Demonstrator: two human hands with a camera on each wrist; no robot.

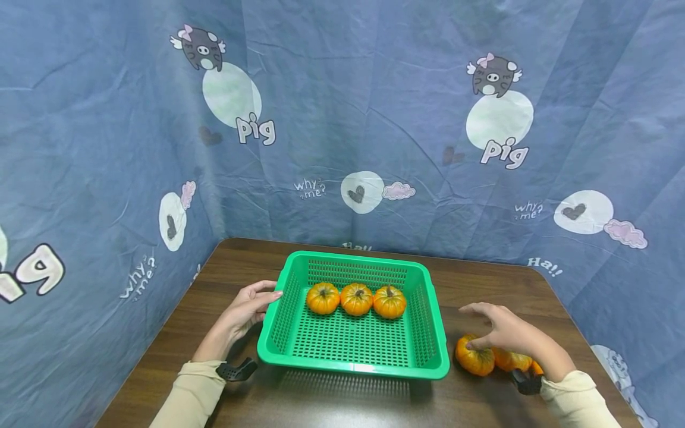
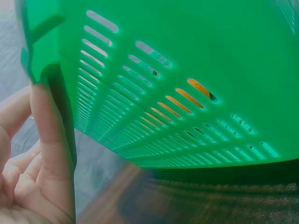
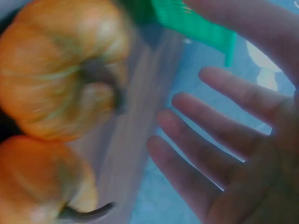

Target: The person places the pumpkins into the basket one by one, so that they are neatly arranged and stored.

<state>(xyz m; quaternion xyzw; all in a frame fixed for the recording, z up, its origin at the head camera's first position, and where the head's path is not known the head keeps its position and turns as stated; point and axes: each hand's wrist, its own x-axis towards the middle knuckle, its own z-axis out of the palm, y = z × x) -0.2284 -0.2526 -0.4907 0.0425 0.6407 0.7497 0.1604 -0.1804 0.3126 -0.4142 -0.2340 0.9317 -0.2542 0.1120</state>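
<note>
A green slotted plastic basket (image 1: 353, 370) stands on the table, with three small orange pumpkins (image 1: 356, 299) in a row inside it. At its left side my left hand (image 1: 248, 309) holds the rim, thumb at the edge; the left wrist view shows the fingers (image 2: 49, 121) close against the green wall. My right hand (image 1: 505, 330) hovers over more pumpkins right of the basket, its fingers spread and holding nothing. The nearest pumpkin (image 1: 474, 358) lies below the thumb, a second pumpkin (image 1: 512, 360) beside it, and another is mostly hidden behind the wrist.
The brown wooden table (image 1: 241, 261) has its back edge against a blue patterned curtain (image 1: 332, 119), which also encloses the left and right sides. Black wrist straps (image 1: 237, 370) sit on both wrists.
</note>
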